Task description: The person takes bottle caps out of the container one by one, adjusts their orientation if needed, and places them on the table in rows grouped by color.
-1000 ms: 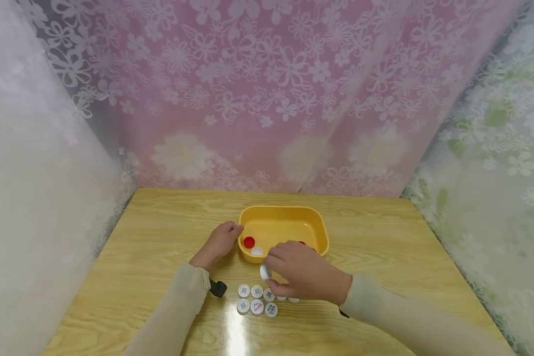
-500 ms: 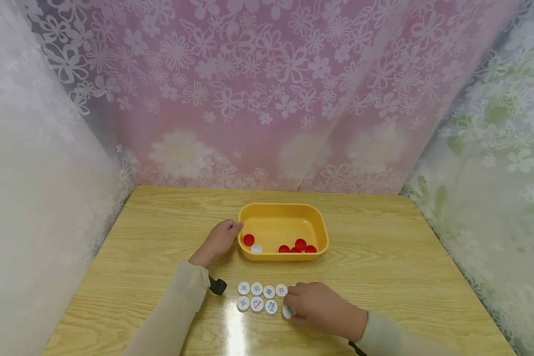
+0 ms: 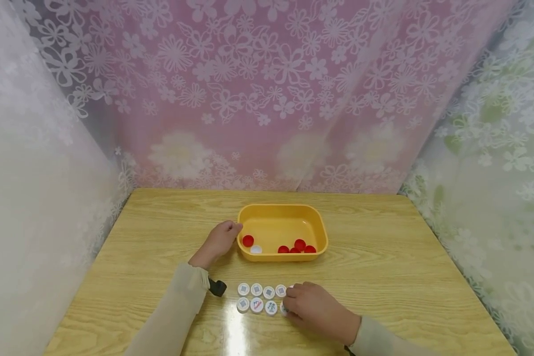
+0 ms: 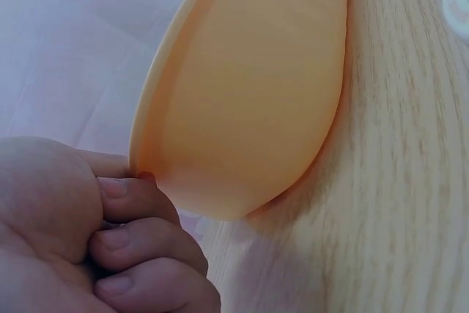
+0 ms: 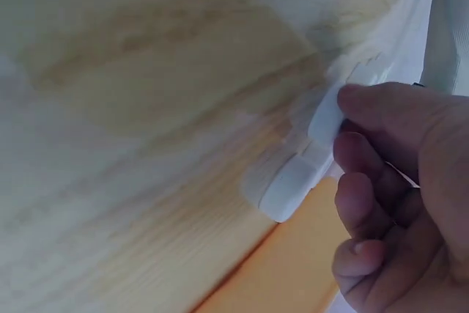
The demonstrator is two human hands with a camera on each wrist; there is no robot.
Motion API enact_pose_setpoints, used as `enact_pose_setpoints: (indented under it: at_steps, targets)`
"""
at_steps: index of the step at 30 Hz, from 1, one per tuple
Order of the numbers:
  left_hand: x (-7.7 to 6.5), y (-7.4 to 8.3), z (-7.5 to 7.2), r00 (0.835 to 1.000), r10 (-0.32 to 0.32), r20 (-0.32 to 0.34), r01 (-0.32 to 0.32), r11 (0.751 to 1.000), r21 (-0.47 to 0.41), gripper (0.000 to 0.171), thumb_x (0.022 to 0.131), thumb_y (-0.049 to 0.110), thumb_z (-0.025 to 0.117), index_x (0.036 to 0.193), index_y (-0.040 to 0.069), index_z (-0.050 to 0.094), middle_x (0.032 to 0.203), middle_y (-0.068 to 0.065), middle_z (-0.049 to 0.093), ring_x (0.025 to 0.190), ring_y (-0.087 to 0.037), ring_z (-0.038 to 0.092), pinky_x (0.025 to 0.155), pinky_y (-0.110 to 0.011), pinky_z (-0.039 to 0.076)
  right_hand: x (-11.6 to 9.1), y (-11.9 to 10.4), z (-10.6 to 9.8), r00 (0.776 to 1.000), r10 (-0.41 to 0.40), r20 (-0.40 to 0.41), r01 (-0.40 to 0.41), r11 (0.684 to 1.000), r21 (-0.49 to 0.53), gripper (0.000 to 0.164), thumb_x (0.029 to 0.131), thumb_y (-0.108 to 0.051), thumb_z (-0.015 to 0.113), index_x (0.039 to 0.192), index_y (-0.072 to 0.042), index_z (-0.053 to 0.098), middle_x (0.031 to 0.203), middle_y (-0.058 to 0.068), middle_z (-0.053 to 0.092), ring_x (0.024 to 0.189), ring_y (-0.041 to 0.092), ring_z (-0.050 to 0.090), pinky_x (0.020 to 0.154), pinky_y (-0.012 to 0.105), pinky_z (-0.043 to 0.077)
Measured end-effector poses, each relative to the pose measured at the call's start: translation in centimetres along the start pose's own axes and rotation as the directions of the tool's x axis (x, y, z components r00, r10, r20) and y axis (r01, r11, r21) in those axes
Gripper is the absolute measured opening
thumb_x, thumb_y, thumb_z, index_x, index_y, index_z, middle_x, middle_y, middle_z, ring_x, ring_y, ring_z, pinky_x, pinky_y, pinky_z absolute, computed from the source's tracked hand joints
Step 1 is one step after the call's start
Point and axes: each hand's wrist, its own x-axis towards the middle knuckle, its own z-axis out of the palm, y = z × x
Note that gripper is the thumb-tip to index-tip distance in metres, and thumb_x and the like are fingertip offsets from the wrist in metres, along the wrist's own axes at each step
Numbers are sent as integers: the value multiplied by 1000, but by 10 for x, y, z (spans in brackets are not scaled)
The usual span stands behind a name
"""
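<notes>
My left hand (image 3: 222, 239) pinches the left rim of a yellow plastic basin (image 3: 282, 257); in the left wrist view its fingers (image 4: 150, 243) curl at the edge of the basin wall (image 4: 242, 86). On the table in front, my right hand (image 3: 318, 307) pinches a white bottle cap (image 5: 326, 116) at the right end of the near row, partly hidden by the fingers in the head view. Beside it lies a cap with a green print (image 3: 271, 307). Another white cap (image 5: 286, 188) stands just past the fingertips in the right wrist view.
White caps with printed tops, such as a pink-marked cap (image 3: 256, 304), form two rows on the wooden table (image 3: 169, 212). Several red caps (image 3: 300, 244) and a white cap (image 3: 255, 249) lie inside the basin. A pink floral curtain (image 3: 267, 99) hangs behind the table.
My right hand has come down from the basin's front edge to the near row with a white cap, then shifted it slightly left against the row. My left hand keeps hold of the rim.
</notes>
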Motion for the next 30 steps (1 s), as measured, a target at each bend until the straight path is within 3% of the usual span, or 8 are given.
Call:
enact_pose_setpoints:
  at_steps: [5,11,16,19,24,30]
  targets:
    - [1,0,0,1000,-5,-2,5,1000,-2,36,109,38,52,90,8,57,82,-6,50,68,-22,44,63,-31,37,0,1,9,997,-28,-74,26,999,-27,20,93,-22,80,80,-22,64,70,-13,44,63,5,35,63,20,33]
    - [1,0,0,1000,-11,-1,11,1000,7,37,109,39,52,88,8,56,81,-6,49,67,-22,44,62,-31,36,0,1,13,994,-39,-106,38,999,-5,17,93,-22,80,83,-22,66,74,-13,47,64,4,36,63,19,35]
    - [1,-3,2,999,-43,-4,43,999,1,39,109,41,51,88,8,55,80,-6,49,66,-22,44,61,-30,36,0,-4,13,985,-115,-131,117,993,10,4,94,-22,77,92,-23,74,78,-14,53,67,1,40,64,13,36]
    - [0,-4,3,999,-45,-2,45,999,0,39,109,41,50,87,8,55,80,-6,50,65,-22,44,60,-31,37,2,-8,10,977,-150,-149,154,988,17,5,94,-22,76,90,-24,74,76,-14,50,67,0,39,64,11,34]
    - [1,-5,3,999,-33,6,33,999,-14,39,110,40,50,87,8,54,80,-7,51,63,-22,43,59,-31,37,12,-5,-5,980,-137,-145,142,990,21,6,94,-23,76,90,-22,71,77,-14,50,67,0,38,63,13,34]
    - [4,-4,3,1000,-25,2,25,1000,-4,38,110,39,50,87,9,55,79,-6,50,64,-22,44,60,-31,37,43,10,-42,992,-54,-115,63,995,75,7,96,-24,73,101,-19,75,87,-11,63,71,1,49,66,14,43]
